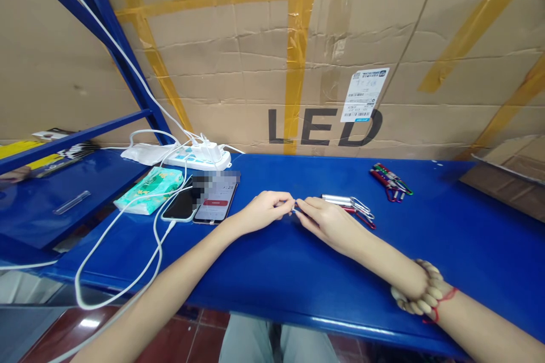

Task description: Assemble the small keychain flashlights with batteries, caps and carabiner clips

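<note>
My left hand (267, 211) and my right hand (330, 221) meet above the middle of the blue table. The fingers of both are pinched together around a small object with a bit of blue and a pale shiny spot (293, 211); the fingertips cover most of it. Just beyond my right hand lie a silver tube with a carabiner clip (340, 200) and a red one (361, 219), partly hidden by that hand. Farther right sits a bundle of several similar carabiner pieces (389, 181) in red, green and purple.
Left of my hands, two phones (216, 204) lie beside a green tissue pack (151, 188). Behind them is a white power strip (200, 156) with loose white cables. A large cardboard box (255, 68) walls off the back. A cardboard piece (511, 176) stands at right.
</note>
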A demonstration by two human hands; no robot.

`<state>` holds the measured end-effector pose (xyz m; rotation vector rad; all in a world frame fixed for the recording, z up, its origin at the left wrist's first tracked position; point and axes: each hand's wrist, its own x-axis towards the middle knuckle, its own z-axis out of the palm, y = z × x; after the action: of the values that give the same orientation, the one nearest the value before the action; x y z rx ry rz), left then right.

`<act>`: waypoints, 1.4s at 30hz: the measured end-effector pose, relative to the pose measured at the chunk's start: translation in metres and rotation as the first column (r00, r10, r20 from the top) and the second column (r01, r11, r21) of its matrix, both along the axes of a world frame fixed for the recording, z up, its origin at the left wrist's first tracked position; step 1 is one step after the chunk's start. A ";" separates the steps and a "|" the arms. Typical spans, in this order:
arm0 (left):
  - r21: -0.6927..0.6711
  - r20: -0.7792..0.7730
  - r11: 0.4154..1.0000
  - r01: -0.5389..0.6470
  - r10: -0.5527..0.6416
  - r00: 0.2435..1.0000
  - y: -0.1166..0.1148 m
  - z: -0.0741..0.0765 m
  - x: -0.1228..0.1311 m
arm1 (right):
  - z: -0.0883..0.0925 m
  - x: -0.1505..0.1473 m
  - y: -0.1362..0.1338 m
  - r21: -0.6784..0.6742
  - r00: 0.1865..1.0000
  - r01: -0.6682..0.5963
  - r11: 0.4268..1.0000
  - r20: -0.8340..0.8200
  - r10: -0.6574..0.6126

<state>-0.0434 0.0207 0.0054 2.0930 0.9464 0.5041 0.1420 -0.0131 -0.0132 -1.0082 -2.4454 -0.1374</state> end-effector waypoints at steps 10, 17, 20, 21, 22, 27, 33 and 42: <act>-0.007 -0.021 1.000 0.006 -0.006 1.000 0.000 -0.002 0.002 | 0.002 0.003 0.003 -0.192 0.995 -0.050 0.980 -0.091 0.033; -0.019 0.126 0.999 -0.045 0.048 0.991 -0.002 0.003 0.004 | 0.003 0.007 0.007 -0.088 0.958 -0.016 0.996 -0.287 -0.010; -0.041 0.171 0.999 -0.015 0.022 0.985 -0.003 0.005 0.003 | 0.004 0.007 0.006 -0.055 0.935 0.010 0.998 -0.353 -0.029; -0.053 0.177 0.999 0.002 0.008 0.984 -0.004 0.005 0.003 | 0.005 0.007 0.006 -0.056 0.930 0.019 0.998 -0.365 -0.038; -0.062 0.179 0.998 0.017 -0.006 0.984 -0.005 0.006 0.003 | 0.005 0.006 0.005 -0.060 0.926 0.027 0.998 -0.375 -0.047; -0.072 0.169 0.996 0.047 -0.034 0.985 -0.007 0.006 0.004 | 0.006 -0.001 0.001 -0.092 0.901 0.043 0.995 -0.426 -0.078; -0.068 0.090 0.996 0.051 -0.045 0.995 -0.009 0.001 0.008 | 0.007 -0.005 -0.001 -0.128 0.882 0.048 0.991 -0.460 -0.103; -0.102 0.127 0.995 0.023 -0.009 0.992 -0.009 -0.002 0.009 | -0.002 0.008 0.012 -0.228 0.931 0.151 0.962 -0.295 -0.216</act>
<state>-0.0347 0.0120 0.0032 1.9504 0.8636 0.5610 0.1503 -0.0007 -0.0154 -1.2427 -2.0986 0.2030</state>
